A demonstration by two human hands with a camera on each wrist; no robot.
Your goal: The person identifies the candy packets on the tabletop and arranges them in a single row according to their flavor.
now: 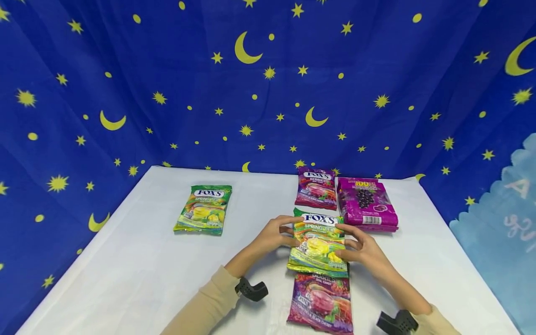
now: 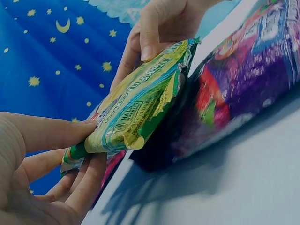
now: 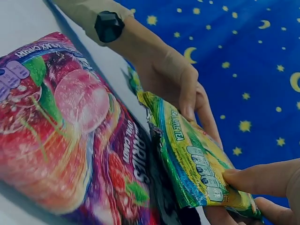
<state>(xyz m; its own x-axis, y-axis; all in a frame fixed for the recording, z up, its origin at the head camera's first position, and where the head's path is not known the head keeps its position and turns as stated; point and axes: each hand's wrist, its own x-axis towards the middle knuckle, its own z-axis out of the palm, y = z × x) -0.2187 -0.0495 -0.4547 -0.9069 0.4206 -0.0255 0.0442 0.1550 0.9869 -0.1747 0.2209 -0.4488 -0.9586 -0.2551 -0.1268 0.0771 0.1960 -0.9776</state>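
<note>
Both hands grip a green and yellow Fox's Spring Tea candy bag (image 1: 317,249) by its two side edges. My left hand (image 1: 274,232) pinches its left edge, thumb on the front and fingers behind, as the left wrist view shows. On the opposite edge my right hand (image 1: 363,251) does the same. Just below, partly covered by the held bag, lies a purple Fox's Berries candy bag (image 1: 321,302). In the right wrist view the berries bag (image 3: 70,126) fills the left side, close to the held bag (image 3: 197,164).
Another Spring Tea bag (image 1: 204,209) lies at the left on the white table (image 1: 138,260). Behind the hands are a second berries bag (image 1: 316,188) and, right of it, a purple grape candy pack (image 1: 366,204). A blue star-patterned cloth (image 1: 268,83) hangs along the back.
</note>
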